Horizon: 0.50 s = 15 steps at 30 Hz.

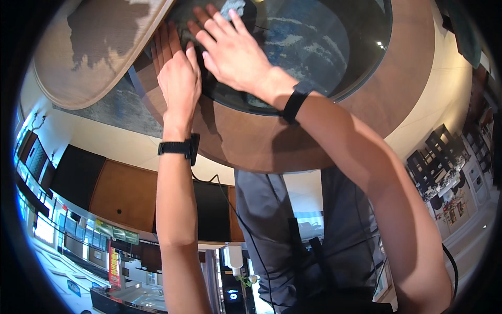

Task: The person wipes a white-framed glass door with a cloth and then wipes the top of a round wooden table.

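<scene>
My left hand [176, 74] reaches over the near left edge of a round table's dark glass centre [306, 47], its fingers extended and apart from the thumb. To its right, my right hand [235, 55] lies over the same dark surface with its fingers spread. A crumpled grey-blue cloth [233, 8] shows just beyond the right fingertips; whether the hand touches it cannot be told. The table's brown outer ring [251, 145] runs around the dark centre. Both wrists wear black straps.
A wooden chair back or panel [98, 51] with a dark patch rises at the upper left, close to my left fingers. A brown and black cabinet [121, 192] stands at the left. A thin black cable [251, 235] hangs by my legs. Dark shelving [435, 157] is at the right.
</scene>
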Motion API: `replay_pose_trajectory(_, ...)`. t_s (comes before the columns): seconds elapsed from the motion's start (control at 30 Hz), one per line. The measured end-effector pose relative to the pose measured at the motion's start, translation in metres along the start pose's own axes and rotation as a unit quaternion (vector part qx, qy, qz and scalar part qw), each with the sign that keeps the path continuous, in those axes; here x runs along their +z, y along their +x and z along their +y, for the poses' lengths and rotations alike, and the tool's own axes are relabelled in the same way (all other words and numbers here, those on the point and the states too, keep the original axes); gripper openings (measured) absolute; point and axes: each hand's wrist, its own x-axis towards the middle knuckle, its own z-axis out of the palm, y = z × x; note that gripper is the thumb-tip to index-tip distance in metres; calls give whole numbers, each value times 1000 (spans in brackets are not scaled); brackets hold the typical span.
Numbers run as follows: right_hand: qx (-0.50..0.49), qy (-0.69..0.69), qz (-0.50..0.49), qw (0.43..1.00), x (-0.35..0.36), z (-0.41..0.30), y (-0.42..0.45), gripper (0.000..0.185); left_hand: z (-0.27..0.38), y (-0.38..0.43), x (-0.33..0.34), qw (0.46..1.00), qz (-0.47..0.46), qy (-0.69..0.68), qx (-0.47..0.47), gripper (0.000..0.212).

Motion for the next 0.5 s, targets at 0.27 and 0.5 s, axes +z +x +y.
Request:
replay_pose_trajectory(0.27, 14, 41, -44, 998, -1, -21, -59, 63, 19, -65, 0, 999, -37, 15, -19, 57)
replay_pose_trajectory(0.5, -14, 118, -90, 989, -16, -12, -119, 58, 75, -138, 11, 991, -93, 23, -97, 66)
